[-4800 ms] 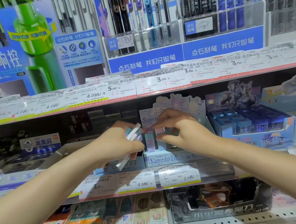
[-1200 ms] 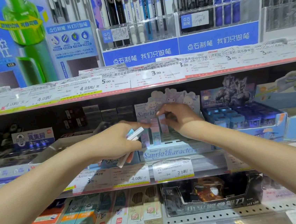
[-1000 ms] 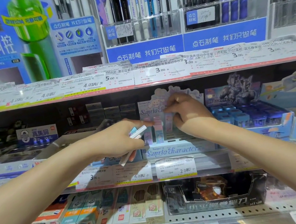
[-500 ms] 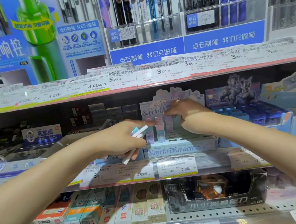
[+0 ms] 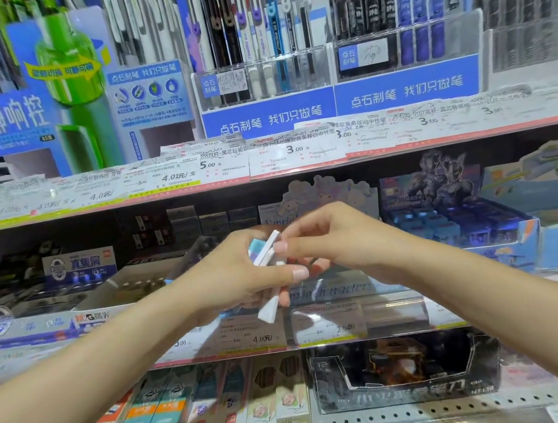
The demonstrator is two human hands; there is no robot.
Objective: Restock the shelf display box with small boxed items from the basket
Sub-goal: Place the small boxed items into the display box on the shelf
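Observation:
My left hand [image 5: 239, 277] is closed around a small stack of slim pastel boxed items [image 5: 265, 252], whose white ends stick out above and below my fingers. My right hand [image 5: 329, 240] has come up against that stack, and its thumb and fingertips pinch the upper end of one box. Both hands hover in front of the pastel character display box [image 5: 330, 290] on the middle shelf and hide most of it. Only its cartoon header card [image 5: 323, 189] and front lip show. The basket is out of view.
A blue display box of small blue items [image 5: 458, 227] stands right of the pastel one. Open trays and a labelled box [image 5: 80, 265] sit to the left. Price-tag rails [image 5: 265, 159] edge each shelf. Pens hang above; boxed goods [image 5: 405, 373] fill the shelf below.
My right hand has pulled back out of the display box, moving left and toward me, and now pinches the stack in my left hand. My left hand has stayed roughly in place.

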